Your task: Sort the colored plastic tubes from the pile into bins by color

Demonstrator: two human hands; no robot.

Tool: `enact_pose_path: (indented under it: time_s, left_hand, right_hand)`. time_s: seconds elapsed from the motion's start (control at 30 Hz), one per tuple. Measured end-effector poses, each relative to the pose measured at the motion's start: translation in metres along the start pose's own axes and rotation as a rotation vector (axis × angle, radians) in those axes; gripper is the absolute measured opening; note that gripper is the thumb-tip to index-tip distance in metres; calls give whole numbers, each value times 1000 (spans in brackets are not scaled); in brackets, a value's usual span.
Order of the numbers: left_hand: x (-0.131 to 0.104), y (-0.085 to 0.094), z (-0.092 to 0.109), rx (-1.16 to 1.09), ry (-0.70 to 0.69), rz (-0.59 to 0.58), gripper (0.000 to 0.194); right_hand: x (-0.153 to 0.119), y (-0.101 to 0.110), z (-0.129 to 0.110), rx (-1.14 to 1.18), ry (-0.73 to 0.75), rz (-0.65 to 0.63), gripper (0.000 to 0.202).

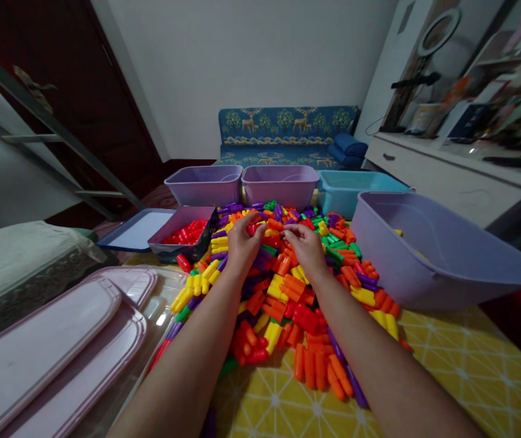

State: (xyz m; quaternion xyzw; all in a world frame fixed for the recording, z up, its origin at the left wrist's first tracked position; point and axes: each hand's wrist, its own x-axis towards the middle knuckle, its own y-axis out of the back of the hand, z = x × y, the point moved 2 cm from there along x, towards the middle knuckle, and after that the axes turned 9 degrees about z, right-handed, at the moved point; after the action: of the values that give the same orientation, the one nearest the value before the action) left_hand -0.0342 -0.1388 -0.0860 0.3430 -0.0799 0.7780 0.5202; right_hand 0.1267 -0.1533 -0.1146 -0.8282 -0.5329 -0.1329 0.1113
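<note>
A broad heap of bullet-shaped plastic building pieces (pixel 293 286) in red, orange, yellow, green and purple spreads over the table. Over its far middle part, my left hand (pixel 243 242) is held with thumb and fingers apart, and no piece shows in its grasp. My right hand (pixel 306 243) is just across from it, thumb and fingertips closed together; whatever they may hold is too small to make out. An orange piece (pixel 275 225) lies between the two hands. To the left, a dark-sided box (pixel 175 248) contains red pieces (pixel 188 233).
Two purple bins (pixel 205 185) and a turquoise bin (pixel 351 188) line the far side. A large lilac bin (pixel 401 261) with a few yellow pieces stands right. Pink lids (pixel 59 328) lie on a clear tray at left, on the yellow patterned tablecloth (pixel 451 359).
</note>
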Motion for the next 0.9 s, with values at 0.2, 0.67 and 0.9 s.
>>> enact_pose_path:
  time_s: [0.2,0.67,0.9]
  left_hand:
    - [-4,5,2,101,-129,180,25]
    - [-13,8,16,470,12,-8,31]
    - [-17,-1,12,196,-56,-148,25]
  right_hand:
    - [5,12,-31,-460,246,-31,18]
    - [-10,-2,-25,-734,434,-276,37]
    - [-12,-9,-28,-272,312,-159,27]
